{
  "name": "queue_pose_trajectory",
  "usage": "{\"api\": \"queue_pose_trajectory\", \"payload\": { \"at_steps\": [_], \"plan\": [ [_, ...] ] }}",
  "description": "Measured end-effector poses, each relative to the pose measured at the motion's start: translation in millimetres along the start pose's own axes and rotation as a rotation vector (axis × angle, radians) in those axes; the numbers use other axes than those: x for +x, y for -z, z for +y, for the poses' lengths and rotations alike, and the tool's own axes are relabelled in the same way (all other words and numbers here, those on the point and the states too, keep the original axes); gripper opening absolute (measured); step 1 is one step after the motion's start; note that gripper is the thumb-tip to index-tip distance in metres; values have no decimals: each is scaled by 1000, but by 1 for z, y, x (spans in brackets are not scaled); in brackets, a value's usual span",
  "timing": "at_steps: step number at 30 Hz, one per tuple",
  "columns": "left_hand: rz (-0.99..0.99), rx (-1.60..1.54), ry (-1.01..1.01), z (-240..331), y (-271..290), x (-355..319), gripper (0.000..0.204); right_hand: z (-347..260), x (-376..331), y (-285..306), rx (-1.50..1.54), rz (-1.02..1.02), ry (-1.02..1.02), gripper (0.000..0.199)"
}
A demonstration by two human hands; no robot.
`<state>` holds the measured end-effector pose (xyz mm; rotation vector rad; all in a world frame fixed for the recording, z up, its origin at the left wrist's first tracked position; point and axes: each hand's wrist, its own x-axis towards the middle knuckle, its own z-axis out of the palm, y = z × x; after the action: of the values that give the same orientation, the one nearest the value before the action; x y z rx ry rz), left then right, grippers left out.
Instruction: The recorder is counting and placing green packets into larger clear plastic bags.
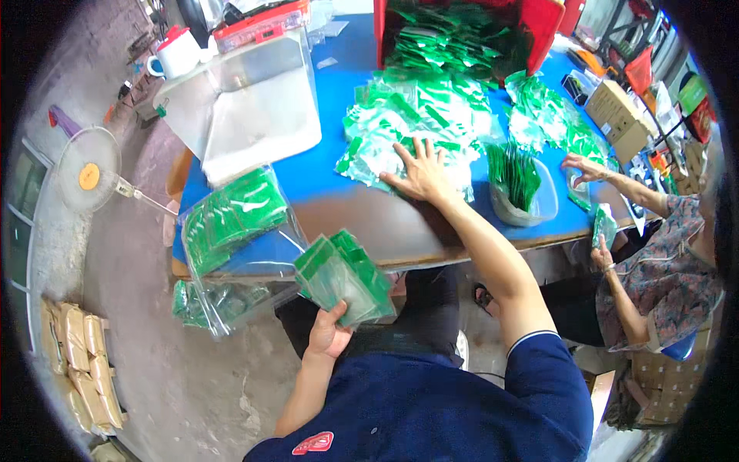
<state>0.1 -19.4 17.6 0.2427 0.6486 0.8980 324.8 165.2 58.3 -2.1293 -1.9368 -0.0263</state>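
My left hand (329, 333) grips a fanned stack of green and see-through plastic packets (344, 279) by its lower end, in front of the table edge. With fingers spread, my right hand (422, 171) lies on the near edge of a wide loose pile of similar packets (427, 115) on the blue table (339, 73). Just right of that hand, a see-through plastic tub (543, 196) holds green packets standing on edge. Left of the stack, a large see-through bag (235, 223) full of green packets hangs partly over the table's edge.
A red bin (539, 35) spills packets at the back. White and see-through trays (265, 127) and a white pot (177, 54) stand at the left, near a fan (88, 173). On the right, a co-worker's hands (586, 168) handle packets beside a cardboard box (618, 112).
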Motion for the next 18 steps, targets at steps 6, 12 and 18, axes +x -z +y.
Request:
{"api": "queue_pose_trajectory", "payload": {
  "at_steps": [6, 12, 18],
  "plan": [
    [-83, -23, -19, 5, 7, 4, 56, -20, -51, 25, 53, 122, 215, 79],
    [-60, -194, -116, 2, 5, 14, 55, -66, -131, 28, 155, 28, 584, 48],
    [-41, -150, -71, 1, 3, 15, 55, -52, -147, 62, 661, -85, 459, 37]
  ]
}}
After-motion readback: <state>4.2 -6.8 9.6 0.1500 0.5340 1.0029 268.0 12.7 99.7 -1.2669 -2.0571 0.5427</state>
